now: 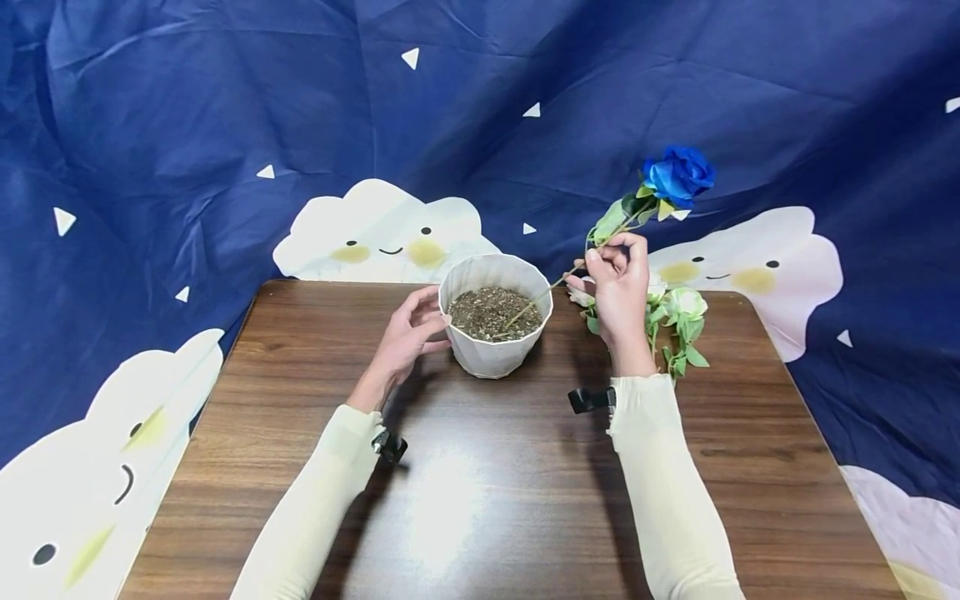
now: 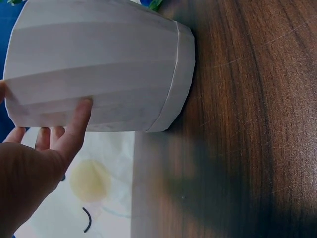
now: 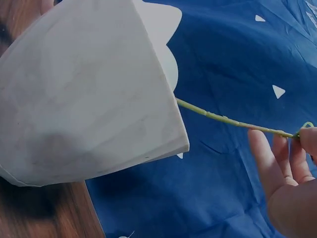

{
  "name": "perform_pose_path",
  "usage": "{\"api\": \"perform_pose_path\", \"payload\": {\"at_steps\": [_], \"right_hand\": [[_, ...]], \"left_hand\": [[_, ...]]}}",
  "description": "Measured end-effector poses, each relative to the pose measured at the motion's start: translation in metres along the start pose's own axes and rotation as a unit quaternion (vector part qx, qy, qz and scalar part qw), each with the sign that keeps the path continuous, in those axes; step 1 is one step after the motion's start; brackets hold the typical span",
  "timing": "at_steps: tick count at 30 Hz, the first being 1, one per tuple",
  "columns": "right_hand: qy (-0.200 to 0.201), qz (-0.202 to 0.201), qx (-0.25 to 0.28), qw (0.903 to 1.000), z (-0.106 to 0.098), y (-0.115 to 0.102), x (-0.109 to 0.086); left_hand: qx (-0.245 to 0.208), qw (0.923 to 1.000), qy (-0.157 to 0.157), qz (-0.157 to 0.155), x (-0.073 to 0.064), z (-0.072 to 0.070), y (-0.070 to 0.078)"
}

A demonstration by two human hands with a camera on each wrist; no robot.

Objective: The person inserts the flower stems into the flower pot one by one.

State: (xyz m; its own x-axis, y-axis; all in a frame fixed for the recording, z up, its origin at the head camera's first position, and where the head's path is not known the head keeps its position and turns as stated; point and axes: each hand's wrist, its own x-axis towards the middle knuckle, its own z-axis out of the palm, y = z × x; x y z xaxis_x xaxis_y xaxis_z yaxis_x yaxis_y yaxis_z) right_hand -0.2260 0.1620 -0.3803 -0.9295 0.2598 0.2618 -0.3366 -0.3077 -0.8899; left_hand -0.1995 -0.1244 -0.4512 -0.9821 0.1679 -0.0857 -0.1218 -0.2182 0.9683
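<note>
A white faceted flower pot (image 1: 489, 358) with dark soil (image 1: 487, 312) inside stands near the table's far edge. My left hand (image 1: 408, 333) rests against the pot's left side, fingers spread; in the left wrist view the thumb (image 2: 79, 121) lies along its wall. With my right hand (image 1: 622, 287) I pinch the stem of an artificial blue rose (image 1: 680, 177) just below its leaves. The green stem (image 3: 223, 119) slants down over the pot's right rim, and its lower end meets the soil. The bloom tilts up to the right, above my hand.
White artificial roses (image 1: 686, 304) with green leaves lie on the table to the right, partly behind my right hand. The brown wooden table (image 1: 480, 500) ends close behind the pot. A blue cloth (image 1: 450, 125) with white clouds and triangles hangs behind it.
</note>
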Motion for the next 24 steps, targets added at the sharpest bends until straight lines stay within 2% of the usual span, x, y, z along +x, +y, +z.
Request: {"api": "perform_pose_path", "payload": {"at_steps": [6,14,24], "right_hand": [[-0.008,-0.017,-0.037,0.9991,0.006,0.001,0.002],[-0.022,-0.03,-0.059,0.9976,0.017,0.005,0.004],[-0.074,-0.038,-0.113,0.9901,0.028,0.014,0.007]], "left_hand": [[-0.002,1.0,0.0,0.0,0.0,0.0,-0.001],[-0.001,1.0,0.004,0.003,0.0,0.001,0.0],[0.0,1.0,0.003,0.007,0.001,0.001,-0.001]]}}
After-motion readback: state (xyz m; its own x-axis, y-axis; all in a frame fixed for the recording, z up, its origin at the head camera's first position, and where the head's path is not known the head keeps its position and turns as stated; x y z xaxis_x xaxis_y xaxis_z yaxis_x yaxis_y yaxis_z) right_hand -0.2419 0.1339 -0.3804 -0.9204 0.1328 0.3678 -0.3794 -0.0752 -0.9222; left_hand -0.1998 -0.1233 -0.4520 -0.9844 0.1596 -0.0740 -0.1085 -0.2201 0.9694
